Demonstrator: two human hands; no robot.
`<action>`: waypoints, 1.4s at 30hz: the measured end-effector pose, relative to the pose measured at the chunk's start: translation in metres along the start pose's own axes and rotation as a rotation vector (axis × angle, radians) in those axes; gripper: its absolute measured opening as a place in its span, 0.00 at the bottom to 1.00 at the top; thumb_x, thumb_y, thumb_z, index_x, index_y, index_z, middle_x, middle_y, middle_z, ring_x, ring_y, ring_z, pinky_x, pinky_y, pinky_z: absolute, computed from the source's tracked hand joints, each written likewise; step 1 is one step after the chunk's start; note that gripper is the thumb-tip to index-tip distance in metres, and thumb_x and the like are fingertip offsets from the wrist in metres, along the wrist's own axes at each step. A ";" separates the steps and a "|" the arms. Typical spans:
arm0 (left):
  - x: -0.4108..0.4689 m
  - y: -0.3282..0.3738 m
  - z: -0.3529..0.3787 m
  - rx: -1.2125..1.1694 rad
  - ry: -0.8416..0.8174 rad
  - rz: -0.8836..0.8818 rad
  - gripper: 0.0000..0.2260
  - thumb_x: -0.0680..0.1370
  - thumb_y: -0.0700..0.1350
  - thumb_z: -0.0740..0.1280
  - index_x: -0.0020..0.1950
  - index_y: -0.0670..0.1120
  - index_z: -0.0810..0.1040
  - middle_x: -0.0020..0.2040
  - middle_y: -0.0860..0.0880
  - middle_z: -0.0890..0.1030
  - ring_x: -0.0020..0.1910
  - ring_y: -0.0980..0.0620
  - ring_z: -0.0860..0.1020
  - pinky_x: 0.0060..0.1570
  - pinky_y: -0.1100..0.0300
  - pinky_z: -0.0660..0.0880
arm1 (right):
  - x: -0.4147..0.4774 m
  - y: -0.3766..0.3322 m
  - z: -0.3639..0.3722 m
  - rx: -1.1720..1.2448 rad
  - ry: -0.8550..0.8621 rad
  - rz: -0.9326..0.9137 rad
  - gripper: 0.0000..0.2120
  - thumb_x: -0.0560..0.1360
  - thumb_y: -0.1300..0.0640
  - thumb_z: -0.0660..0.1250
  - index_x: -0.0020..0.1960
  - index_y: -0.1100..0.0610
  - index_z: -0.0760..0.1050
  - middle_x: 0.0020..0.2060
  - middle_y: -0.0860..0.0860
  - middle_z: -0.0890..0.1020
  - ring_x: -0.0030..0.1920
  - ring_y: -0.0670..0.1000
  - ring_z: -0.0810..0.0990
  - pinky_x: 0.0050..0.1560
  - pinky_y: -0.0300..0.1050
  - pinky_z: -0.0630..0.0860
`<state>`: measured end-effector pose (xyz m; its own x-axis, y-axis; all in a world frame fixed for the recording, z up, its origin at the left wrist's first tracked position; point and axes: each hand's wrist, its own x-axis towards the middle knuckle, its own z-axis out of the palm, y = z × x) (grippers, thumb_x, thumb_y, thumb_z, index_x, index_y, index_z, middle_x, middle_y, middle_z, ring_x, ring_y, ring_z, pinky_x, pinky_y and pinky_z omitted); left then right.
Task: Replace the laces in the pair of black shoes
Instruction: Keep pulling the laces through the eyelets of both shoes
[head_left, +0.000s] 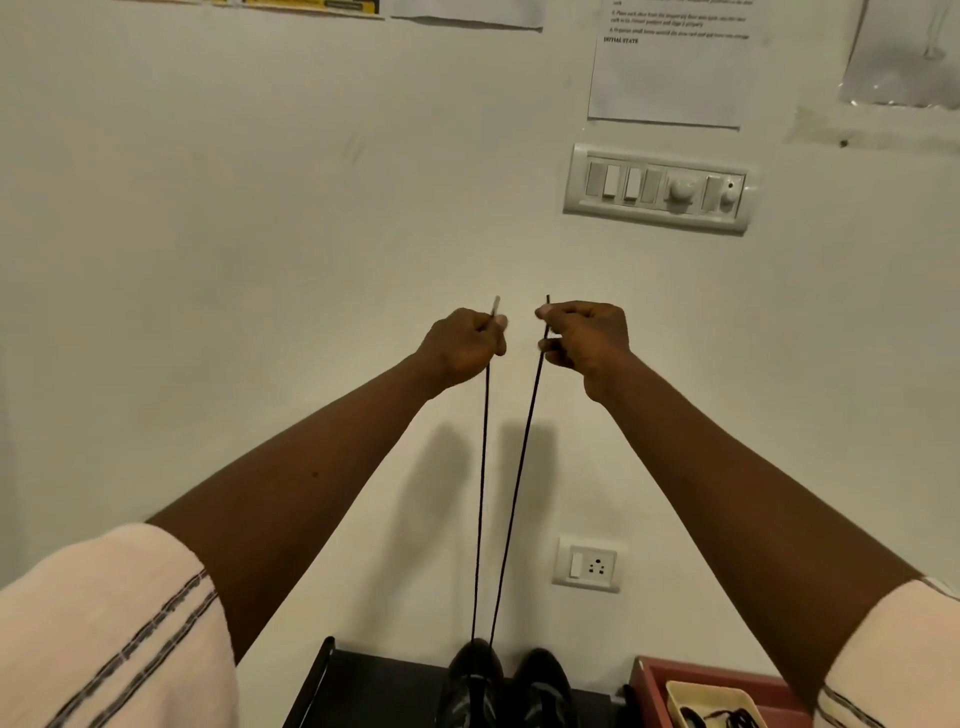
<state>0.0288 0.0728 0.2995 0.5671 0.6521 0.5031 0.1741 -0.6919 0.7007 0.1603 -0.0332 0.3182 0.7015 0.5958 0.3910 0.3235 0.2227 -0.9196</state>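
While both arms reach up toward the wall, a thin black lace (511, 493) runs in two taut, nearly parallel strands from the left shoe (470, 686) up to the hands. The left hand (462, 345) pinches one strand just below its pale, stiff tip, and the right hand (584, 338) pinches the other below a dark tip; the fists sit near each other without touching. Both shoes are black and slightly glossy, the right shoe (543, 688) just beside its partner, and both are cut off by the bottom edge. They stand on a dark shelf (358, 691) against the wall. To the right, a red tray (654, 680) holds a cream tub (680, 696) with dark laces (719, 719) inside, only partly seen. Pale ribbed sleeves (104, 629) with dark stripes fill the lower corners. Behind the hands the white wall carries a switch panel (657, 189), a socket (589, 565) and a paper sheet (670, 73) whose print is too blurred to read.
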 end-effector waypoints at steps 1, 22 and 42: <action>-0.006 -0.004 0.000 -0.132 0.019 -0.053 0.20 0.86 0.52 0.59 0.37 0.49 0.79 0.39 0.52 0.80 0.39 0.52 0.79 0.41 0.59 0.71 | -0.003 0.003 -0.002 0.047 0.051 0.041 0.04 0.78 0.60 0.74 0.49 0.61 0.84 0.39 0.54 0.82 0.31 0.52 0.81 0.32 0.42 0.79; -0.167 -0.203 0.078 0.030 -0.032 -0.404 0.12 0.81 0.54 0.70 0.51 0.47 0.87 0.43 0.49 0.85 0.47 0.48 0.82 0.45 0.57 0.72 | -0.139 0.270 -0.051 -0.280 0.096 0.375 0.09 0.79 0.60 0.70 0.58 0.56 0.83 0.49 0.54 0.86 0.49 0.57 0.86 0.56 0.57 0.84; -0.228 -0.340 0.250 0.082 -0.341 -0.358 0.09 0.81 0.46 0.69 0.59 0.51 0.87 0.49 0.57 0.86 0.42 0.64 0.81 0.45 0.73 0.74 | -0.166 0.440 0.007 -0.746 -0.495 0.410 0.21 0.81 0.60 0.63 0.74 0.54 0.74 0.57 0.53 0.84 0.52 0.51 0.83 0.54 0.50 0.82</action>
<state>0.0414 0.0820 -0.1795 0.6891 0.7238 0.0347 0.4606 -0.4745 0.7501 0.1816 -0.0283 -0.1521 0.5583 0.8121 -0.1694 0.5517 -0.5159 -0.6554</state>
